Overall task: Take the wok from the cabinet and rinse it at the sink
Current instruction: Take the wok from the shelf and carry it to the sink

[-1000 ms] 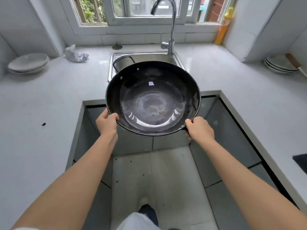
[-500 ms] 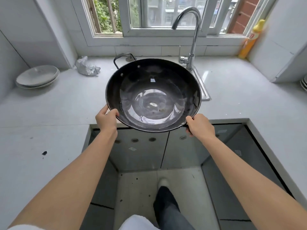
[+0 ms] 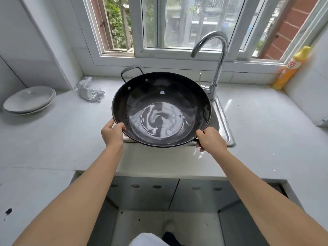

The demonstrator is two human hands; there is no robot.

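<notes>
A large black wok (image 3: 161, 109) with a loop handle on its far left rim hangs level above the steel sink (image 3: 224, 121), hiding most of the basin. My left hand (image 3: 112, 133) grips the near left rim, thumb over the edge. My right hand (image 3: 209, 139) grips the near right rim where the second handle is hidden under it. The chrome gooseneck tap (image 3: 215, 55) stands behind the wok to the right, with no water running.
Stacked grey plates (image 3: 29, 100) and a crumpled bag (image 3: 89, 91) lie on the white counter at the left. A yellow bottle (image 3: 291, 68) stands by the window at the right. Cabinet doors (image 3: 159, 194) face me below the counter edge.
I have stepped closer to the counter and carried the wok forward with both hands, from above the floor gap to above the sink. Both grips are unchanged.
</notes>
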